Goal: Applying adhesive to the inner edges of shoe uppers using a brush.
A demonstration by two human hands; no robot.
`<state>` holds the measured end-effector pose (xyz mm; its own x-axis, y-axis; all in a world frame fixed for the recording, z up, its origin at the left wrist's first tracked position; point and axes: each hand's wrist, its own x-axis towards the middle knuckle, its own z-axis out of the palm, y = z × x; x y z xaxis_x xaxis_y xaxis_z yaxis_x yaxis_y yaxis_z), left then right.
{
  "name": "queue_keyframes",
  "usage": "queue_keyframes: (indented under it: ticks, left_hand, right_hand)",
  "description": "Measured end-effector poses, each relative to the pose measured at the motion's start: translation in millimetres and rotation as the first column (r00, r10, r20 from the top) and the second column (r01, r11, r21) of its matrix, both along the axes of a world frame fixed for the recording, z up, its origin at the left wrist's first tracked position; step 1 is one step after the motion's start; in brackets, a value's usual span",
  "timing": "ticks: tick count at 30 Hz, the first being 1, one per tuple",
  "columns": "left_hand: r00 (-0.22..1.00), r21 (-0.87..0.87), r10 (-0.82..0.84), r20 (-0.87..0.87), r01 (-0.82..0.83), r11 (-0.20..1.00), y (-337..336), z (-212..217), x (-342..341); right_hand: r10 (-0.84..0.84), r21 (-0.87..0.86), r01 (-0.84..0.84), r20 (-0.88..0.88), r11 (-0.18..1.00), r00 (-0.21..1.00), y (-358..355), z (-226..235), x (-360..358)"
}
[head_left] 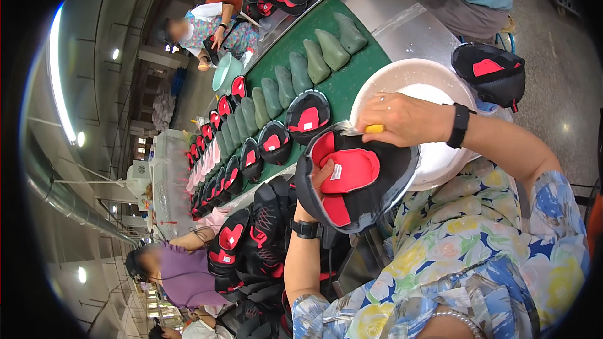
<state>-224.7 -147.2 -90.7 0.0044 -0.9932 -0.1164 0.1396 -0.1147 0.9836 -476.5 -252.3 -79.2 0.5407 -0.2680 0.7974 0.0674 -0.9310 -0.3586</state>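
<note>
1. The left hand (pixel 321 179) is tucked inside a black shoe upper (pixel 358 179) with a red lining, holding it up just below the white bowl (pixel 402 75).
2. The right hand (pixel 408 119) grips a yellow-handled brush (pixel 367 129) — bristles at the upper's rim.
3. More uppers and grey-green lasts (pixel 317 59) line the green conveyor belt (pixel 342 88).

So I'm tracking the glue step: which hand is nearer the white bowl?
Right. The right hand is over the bowl's rim; the left hand is beside it, holding the shoe upper.

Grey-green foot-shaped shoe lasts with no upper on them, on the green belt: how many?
About 9 bare grey-green shoe lasts, in one row along the green conveyor belt, from upper right down-left to. The far ones overlap, so the count is uncertain; more may be hidden.
</note>
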Motion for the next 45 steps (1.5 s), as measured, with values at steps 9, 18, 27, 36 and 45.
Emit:
queue_keyframes:
  ticks: [9, 18, 27, 36, 45]
  left_hand:
    - [1.0, 0.019, -0.007, -0.006, 0.007, 1.0, 6.8, 3.2, -4.8]
    - [0.995, 0.06, 0.094, -0.023, -0.092, 0.994, 10.9, 2.9, 6.6]
    - [0.842, -0.347, 0.456, 0.289, -0.352, 0.869, 4.1, -14.9, 42.1]
    - [0.935, -0.207, 0.353, 0.04, -0.338, 0.918, 7.4, 1.8, 30.8]
    - [0.884, -0.334, 0.465, -0.057, -0.456, 0.825, 7.8, -54.1, 78.2]
  right_hand:
    - [-0.03, 0.016, 0.029, 0.038, 0.999, 0.999, 6.2, 3.4, -9.8]
    - [-0.08, 0.121, 0.064, 0.127, 0.991, 0.989, 13.3, 11.2, -18.9]
    - [-0.179, 0.456, 0.186, -0.058, 0.871, 0.982, 27.7, -7.0, -30.9]
    - [0.005, 0.391, -0.038, 0.087, 0.92, 0.996, 61.2, -30.7, -3.4]
    - [-0.331, 0.614, 0.199, 0.108, 0.764, 0.937, 38.0, -12.9, -41.1]
